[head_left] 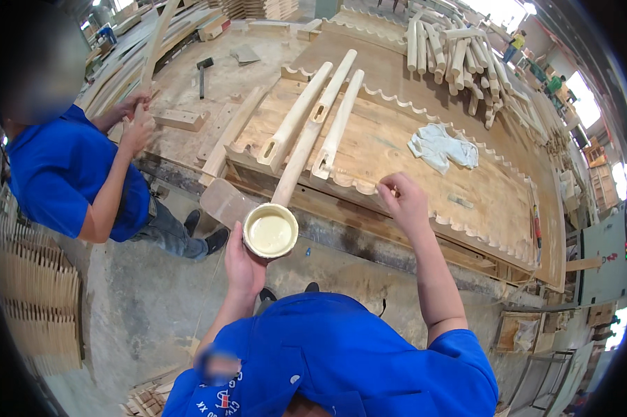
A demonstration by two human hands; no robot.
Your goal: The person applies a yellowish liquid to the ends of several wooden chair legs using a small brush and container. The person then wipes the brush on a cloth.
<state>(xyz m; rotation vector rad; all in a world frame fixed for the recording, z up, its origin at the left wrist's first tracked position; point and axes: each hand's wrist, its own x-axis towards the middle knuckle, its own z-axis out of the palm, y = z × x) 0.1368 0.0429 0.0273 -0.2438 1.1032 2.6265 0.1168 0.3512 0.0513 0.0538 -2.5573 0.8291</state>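
Note:
My left hand (242, 270) is wrapped round the side of an open round tub (292, 245), which holds a pale cream liquid. My right hand (405, 200) hovers over the near scalloped edge of the workbench, its fingertips pinched together. Something small and pale may be between them, but I cannot make it out. Beyond the tub lie three slotted wooden posts: a left post (296, 117), a longer middle post (301, 156) that reaches towards the tub's rim, and a right post (340, 121). They rest on a plywood board (390, 149) with scalloped strips along its edges.
White gloves (442, 147) lie on the board. A pile of turned wooden pieces (459, 59) sits at the back right. On the left a co-worker in a blue shirt (63, 174) stands near a black-headed mallet (202, 76). Stacked slats (39, 299) stand at the lower left.

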